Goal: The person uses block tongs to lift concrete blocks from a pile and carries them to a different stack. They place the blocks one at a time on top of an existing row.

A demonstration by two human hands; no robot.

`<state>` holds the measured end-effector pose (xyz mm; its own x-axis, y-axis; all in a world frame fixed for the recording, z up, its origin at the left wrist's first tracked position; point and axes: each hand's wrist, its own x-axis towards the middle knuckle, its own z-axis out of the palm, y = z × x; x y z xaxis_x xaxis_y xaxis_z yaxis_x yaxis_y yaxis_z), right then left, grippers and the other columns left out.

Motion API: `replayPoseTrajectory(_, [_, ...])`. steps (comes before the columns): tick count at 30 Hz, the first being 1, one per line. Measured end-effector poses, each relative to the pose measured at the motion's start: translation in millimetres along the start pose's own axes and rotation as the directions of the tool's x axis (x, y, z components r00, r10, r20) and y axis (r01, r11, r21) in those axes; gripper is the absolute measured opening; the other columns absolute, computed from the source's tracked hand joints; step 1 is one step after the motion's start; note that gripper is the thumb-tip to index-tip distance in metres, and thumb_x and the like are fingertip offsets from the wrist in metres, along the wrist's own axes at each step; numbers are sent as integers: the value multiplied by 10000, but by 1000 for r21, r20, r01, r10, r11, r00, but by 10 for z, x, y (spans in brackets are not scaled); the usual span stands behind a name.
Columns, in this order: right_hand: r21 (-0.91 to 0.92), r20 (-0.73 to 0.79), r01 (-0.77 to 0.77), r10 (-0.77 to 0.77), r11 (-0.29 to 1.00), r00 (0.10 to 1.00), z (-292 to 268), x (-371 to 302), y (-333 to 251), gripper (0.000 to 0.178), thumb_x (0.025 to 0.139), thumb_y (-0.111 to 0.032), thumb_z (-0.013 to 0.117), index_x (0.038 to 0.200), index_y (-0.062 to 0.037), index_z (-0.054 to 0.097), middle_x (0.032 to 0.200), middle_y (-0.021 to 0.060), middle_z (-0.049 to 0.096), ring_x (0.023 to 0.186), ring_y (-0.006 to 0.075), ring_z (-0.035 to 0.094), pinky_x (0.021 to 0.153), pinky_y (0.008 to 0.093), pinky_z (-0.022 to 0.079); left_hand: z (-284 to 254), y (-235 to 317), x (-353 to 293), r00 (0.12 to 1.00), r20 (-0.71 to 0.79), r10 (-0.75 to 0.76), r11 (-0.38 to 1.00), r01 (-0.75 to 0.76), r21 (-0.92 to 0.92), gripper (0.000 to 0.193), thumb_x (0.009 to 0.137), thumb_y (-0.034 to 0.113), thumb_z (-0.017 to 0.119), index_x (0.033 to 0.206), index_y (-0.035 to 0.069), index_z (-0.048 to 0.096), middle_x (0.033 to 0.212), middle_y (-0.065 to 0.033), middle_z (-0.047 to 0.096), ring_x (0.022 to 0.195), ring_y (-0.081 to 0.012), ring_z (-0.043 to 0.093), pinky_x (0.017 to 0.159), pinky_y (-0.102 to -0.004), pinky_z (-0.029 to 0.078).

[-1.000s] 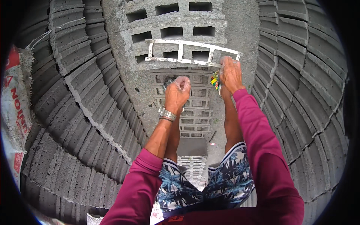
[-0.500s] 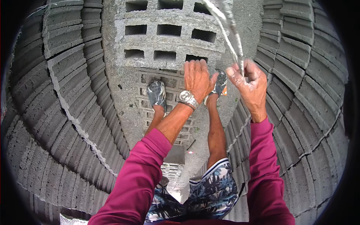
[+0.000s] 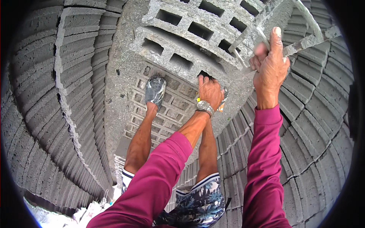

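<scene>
My left hand [image 3: 211, 92] is hooked over the near edge of a grey hollow concrete block [image 3: 167, 54], its fingers curled into the block's right-hand hole. A dark gap parts this block from the ones behind it. My right hand [image 3: 270, 72] is beside the block's right end, its fingers curled round a cement-crusted metal frame [image 3: 306, 44] of flat bars and rods. The thumb points up along it. Part of the frame reaches over the right end of the blocks, and my palm hides where its bars meet.
More hollow blocks [image 3: 201, 30] stand behind the near one. Tall block stacks rise on the left [image 3: 76, 76] and right [image 3: 304, 114]. My shoes stand close below the near block, on ground with a block-patterned surface [image 3: 173, 93]. Pale debris [image 3: 91, 211] lies at the lower left.
The view has turned, so the blocks now slant. A wider gap has appeared behind the near block. The metal frame has swung down over the blocks' right end, and my right hand has turned with it.
</scene>
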<state>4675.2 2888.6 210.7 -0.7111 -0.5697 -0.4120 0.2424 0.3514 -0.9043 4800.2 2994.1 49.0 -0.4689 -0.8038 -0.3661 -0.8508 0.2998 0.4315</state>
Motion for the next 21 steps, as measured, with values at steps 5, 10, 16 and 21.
replayPoseTrajectory(5, [84, 2, 38, -38, 996, 999, -221, -163, -8, 426, 954, -385, 622, 695, -48, 605, 536, -2, 482, 460, 84, 418, 450, 247, 296, -51, 19, 127, 1000, -2, -27, 1000, 27, 15, 375, 737, 365, 756, 815, 3, 692, 780, -156, 702, 920, -276, 622, 1042, -433, 302])
replayPoseTrajectory(10, [131, -208, -121, 146, 984, 967, -885, -239, 545, 399, 951, -336, 625, 683, -40, 605, 522, -15, 460, 439, 75, 368, 441, 248, 265, -54, 139, 240, 997, 22, -72, 997, 71, 41, 414, 723, 403, 767, 802, 0, 716, 752, -171, 704, 907, -295, 643, 1055, -418, 303])
replayPoseTrajectory(16, [172, -374, -248, 296, 953, 879, -1227, -170, 1339, 511, 968, -411, 597, 618, -39, 597, 555, 17, 543, 468, 95, 447, 458, 274, 326, 73, 175, 268, 994, -84, -66, 987, 77, 138, 376, 663, 372, 787, 659, 9, 692, 675, -183, 679, 815, -314, 639, 1029, -437, 333])
replayPoseTrajectory(21, [262, -405, -176, 274, 949, 873, -1379, 2, 1933, 376, 940, -388, 648, 724, -85, 593, 569, 14, 538, 425, 83, 427, 406, 246, 323, -51, 107, 276, 989, 0, -147, 973, 144, 183, 456, 635, 409, 794, 648, -30, 669, 674, -187, 655, 793, -333, 631, 1000, -407, 365])
